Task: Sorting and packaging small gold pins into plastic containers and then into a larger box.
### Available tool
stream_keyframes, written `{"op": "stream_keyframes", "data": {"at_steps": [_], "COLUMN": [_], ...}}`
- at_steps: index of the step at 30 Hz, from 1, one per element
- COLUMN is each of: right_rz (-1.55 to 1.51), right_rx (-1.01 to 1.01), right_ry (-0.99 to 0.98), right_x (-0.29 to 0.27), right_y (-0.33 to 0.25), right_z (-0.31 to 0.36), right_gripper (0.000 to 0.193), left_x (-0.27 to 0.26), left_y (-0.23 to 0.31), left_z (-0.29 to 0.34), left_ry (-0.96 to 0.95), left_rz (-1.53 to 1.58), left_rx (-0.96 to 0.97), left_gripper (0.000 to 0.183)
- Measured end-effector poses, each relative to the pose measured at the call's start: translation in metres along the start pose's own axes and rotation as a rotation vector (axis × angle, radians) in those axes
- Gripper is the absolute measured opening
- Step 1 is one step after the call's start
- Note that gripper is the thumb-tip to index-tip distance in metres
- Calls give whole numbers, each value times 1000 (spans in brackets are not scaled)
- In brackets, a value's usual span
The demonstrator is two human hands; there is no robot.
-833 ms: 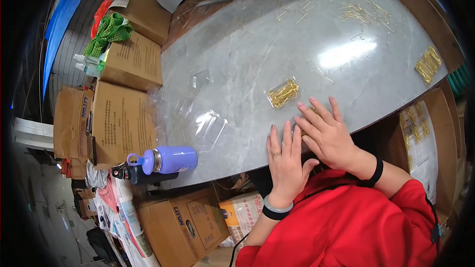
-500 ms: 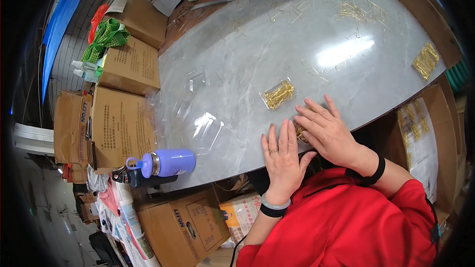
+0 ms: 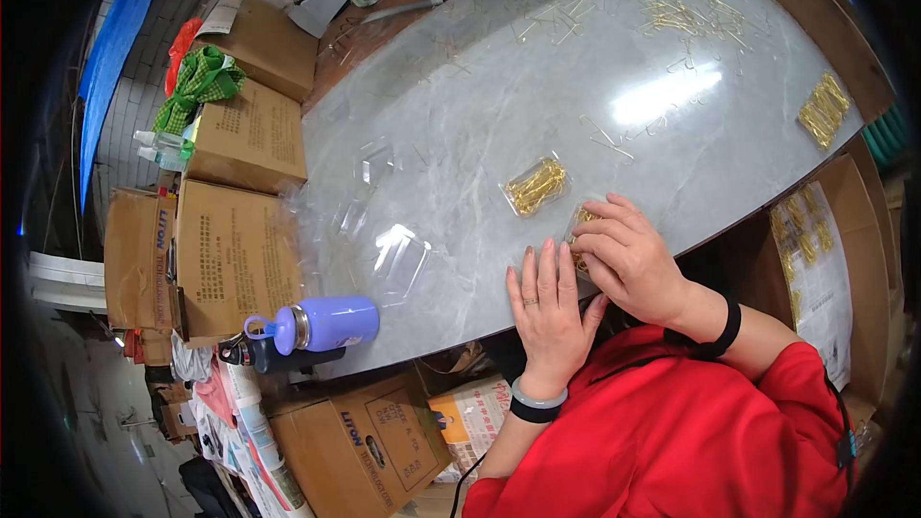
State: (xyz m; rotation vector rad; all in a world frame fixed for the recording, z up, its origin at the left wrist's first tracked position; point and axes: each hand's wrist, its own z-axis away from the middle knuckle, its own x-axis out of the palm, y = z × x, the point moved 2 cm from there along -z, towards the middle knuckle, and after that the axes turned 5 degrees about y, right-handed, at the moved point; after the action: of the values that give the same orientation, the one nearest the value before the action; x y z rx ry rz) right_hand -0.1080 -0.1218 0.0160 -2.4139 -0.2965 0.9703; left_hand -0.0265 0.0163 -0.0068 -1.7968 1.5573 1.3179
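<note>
Near the table's front edge, my left hand (image 3: 552, 321) lies with its fingers stretched out, beside a small clear tray of gold wire hooks (image 3: 581, 227). My right hand (image 3: 628, 264) bends over those hooks, its fingers curled together on them and hiding most of the bundle. Just beyond my hands stands another clear plastic tray (image 3: 519, 207) filled with gold hooks (image 3: 539, 184). To the left are several clear plastic trays (image 3: 403, 264), hard to make out against the glare.
A purple bottle (image 3: 338, 322) lies at the front left, by cardboard boxes (image 3: 235, 249). Loose gold hooks (image 3: 691, 14) are scattered at the far side; a bundle of them (image 3: 823, 111) lies at the right edge. An open carton (image 3: 854, 221) with bagged hooks (image 3: 806, 230) is at the right.
My right hand's fingers have gone from spread flat to curled over the hooks. The left hand has shifted slightly down, its fingers still stretched out.
</note>
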Motion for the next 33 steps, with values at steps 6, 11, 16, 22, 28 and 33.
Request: {"op": "stream_keyframes", "data": {"at_steps": [6,11,16,22,28,33], "right_rz": [178,230,291,560,410,290], "right_rx": [-122,-183,-87,48,121,149], "right_ry": [-147,-325,-215,-73,-160,-35], "right_x": [-15,-15,-23,-39,-38,-52], "right_y": [-2,8,7,8,13,24], "right_z": [-9,0,10,11,11,7], "right_gripper": [46,62,63,65,73,74], "left_x": [0,-4,-12,-8,-1,5], "left_y": [2,-4,-7,-3,13,22], "left_z": [-6,-4,-4,-2,-17,-31], "left_ry": [-38,-64,-119,-116,-187,-218], "left_rz": [-48,137,240,186,140,158], "left_rx": [-35,-40,-37,-34,43,67], "left_gripper": [79,93,99,88,82,86]}}
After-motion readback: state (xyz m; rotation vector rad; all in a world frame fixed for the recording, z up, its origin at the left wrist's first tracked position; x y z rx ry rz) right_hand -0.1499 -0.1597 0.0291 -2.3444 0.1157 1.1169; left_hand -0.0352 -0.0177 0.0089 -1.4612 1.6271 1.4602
